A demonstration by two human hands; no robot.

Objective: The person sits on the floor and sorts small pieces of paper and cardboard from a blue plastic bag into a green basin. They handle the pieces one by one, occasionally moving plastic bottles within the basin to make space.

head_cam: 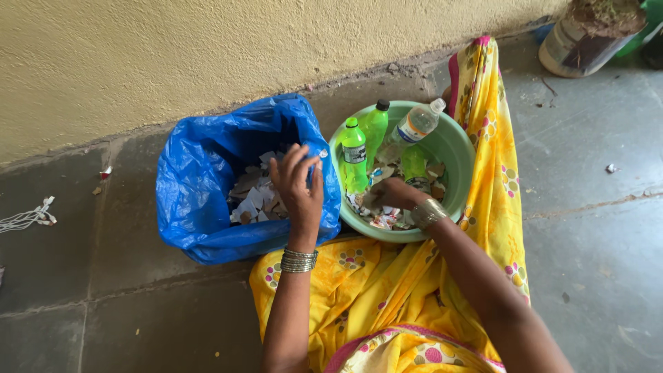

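Observation:
My left hand (298, 188) hovers with fingers spread over the open blue plastic bag (190, 200), which holds several torn paper and cardboard scraps (254, 199). My right hand (394, 195) reaches down into the green plastic basin (457, 148) and closes around paper scraps (383, 217) lying on its bottom. Two green plastic bottles (354, 153) and a clear bottle (413, 128) lean inside the basin behind my right hand. Silver bangles sit on both wrists.
A yellow wall runs along the back behind the bag and basin. Yellow patterned cloth (494, 186) drapes beside the basin and over my lap. A plant pot (587, 34) stands far right. White string (27, 217) lies at left on the grey stone floor.

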